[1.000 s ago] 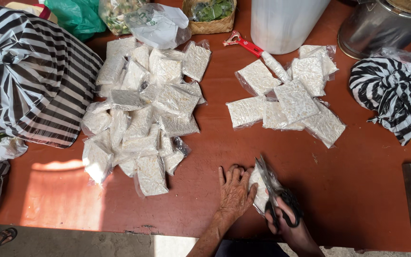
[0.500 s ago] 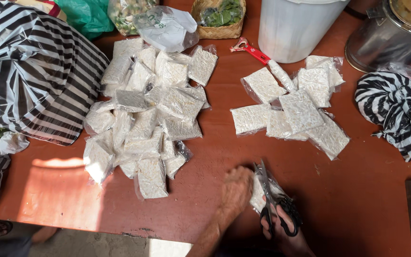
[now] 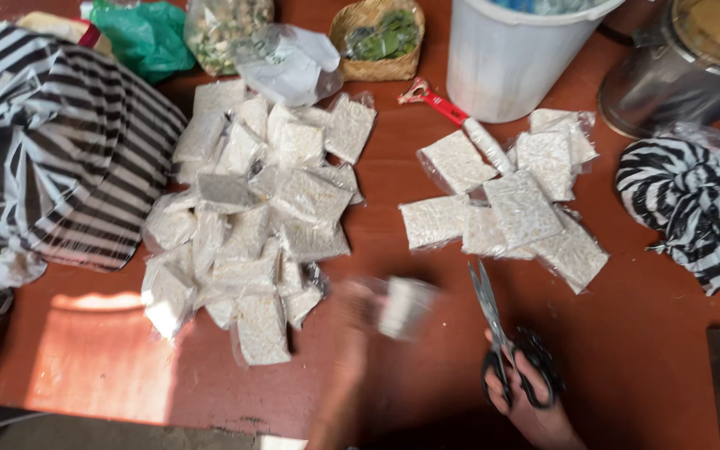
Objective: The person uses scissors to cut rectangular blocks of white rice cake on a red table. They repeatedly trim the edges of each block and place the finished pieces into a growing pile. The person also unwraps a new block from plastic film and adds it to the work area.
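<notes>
Reddish-brown wood of the table (image 3: pixel 652 333) carries two heaps of small clear packets filled with pale grain, and the white bucket (image 3: pixel 514 54) at the far edge serves as my marker. Below and left of the bucket lies the big pile of packets (image 3: pixel 252 225), many deep; directly below the bucket sits the smaller pile (image 3: pixel 506 200), about a dozen. Nearer the person than either pile, the left hand (image 3: pixel 356 333), blurred, has its grip closed on a single packet (image 3: pixel 406 307). The right hand (image 3: pixel 527 404) has its grip clenched through the black handles of the scissors (image 3: pixel 493 333), blades pointing toward the bucket. Judging by the heaps, a small share looks handled and the larger share remains.
</notes>
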